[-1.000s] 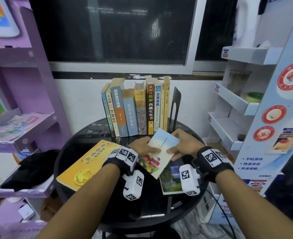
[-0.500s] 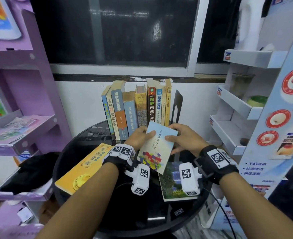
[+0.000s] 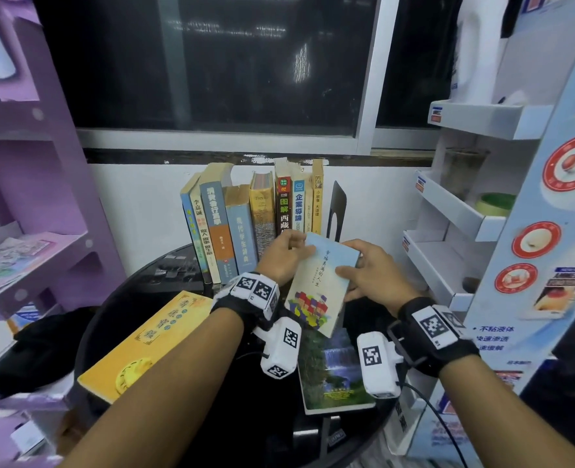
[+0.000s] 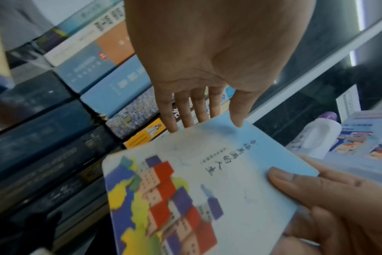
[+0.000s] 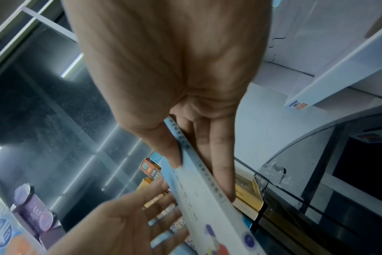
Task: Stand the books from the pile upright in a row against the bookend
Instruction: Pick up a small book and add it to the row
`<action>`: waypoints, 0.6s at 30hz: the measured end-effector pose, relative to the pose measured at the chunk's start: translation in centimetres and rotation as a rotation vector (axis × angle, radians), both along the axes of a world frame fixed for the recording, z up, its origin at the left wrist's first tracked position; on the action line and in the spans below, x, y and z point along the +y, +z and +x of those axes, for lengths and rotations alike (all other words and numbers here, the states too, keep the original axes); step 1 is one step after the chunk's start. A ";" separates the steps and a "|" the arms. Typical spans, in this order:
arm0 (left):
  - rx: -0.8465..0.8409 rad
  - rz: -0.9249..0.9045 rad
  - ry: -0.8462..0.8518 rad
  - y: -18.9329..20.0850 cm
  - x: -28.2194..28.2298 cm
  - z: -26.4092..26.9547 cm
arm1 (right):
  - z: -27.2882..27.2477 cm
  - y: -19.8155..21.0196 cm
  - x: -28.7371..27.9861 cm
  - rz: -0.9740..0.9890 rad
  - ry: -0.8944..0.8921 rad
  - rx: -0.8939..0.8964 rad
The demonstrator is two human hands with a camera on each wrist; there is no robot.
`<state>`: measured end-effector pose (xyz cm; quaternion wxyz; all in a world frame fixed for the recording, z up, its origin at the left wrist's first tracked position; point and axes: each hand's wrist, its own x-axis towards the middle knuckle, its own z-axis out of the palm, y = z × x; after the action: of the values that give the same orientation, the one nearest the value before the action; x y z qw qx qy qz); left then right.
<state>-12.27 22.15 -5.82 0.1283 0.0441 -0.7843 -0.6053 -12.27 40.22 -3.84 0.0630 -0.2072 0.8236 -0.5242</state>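
A thin pale-blue paperback with coloured blocks printed on its cover (image 3: pixel 320 282) is held in the air between both hands, above the round black glass table (image 3: pixel 144 298) and in front of the row of upright books (image 3: pixel 245 214). Its cover faces the person and its top edge tilts away toward the row.

The right hand (image 3: pixel 374 271) grasps the paperback along its right edge. In the right wrist view the thumb lies on the front cover and the fingers (image 5: pixel 218 155) lie flat behind the back cover, pinching the book between them.

The left hand (image 3: pixel 279 258) is at the book's upper left corner. In the left wrist view its fingers (image 4: pixel 194 107) are nearly straight and their tips meet the top edge of the paperback (image 4: pixel 207 181); the thumb tip rests on the cover. This hand steadies the book rather than clenching it.

The row stands at the back of the table, spines outward, its right end beside a black metal bookend (image 3: pixel 337 214). The leftmost books lean slightly.

A book with a green forest and waterfall cover (image 3: pixel 333 369) lies flat on the table below the held paperback. A yellow-covered book (image 3: pixel 144 342) lies flat to the left, partly beyond the table edge.
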 end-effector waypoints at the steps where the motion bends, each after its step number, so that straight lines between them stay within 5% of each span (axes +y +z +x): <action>1: 0.037 -0.043 0.029 0.5 -0.1 -0.2 | -0.3 0.0 0.1 0.012 -0.016 0.020; 9: 0.366 -0.372 0.138 6.4 -0.7 -1.5 | -2.6 0.1 -0.2 0.102 -0.185 0.227; 18: 0.397 -0.896 0.167 9.4 -1.6 -5.4 | -4.9 0.6 -0.9 0.274 -0.283 0.351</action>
<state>-17.63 20.52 3.62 0.3295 -0.0686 -0.9217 -0.1929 -17.22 39.32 -3.21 -0.1271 -0.1673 0.9059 -0.3676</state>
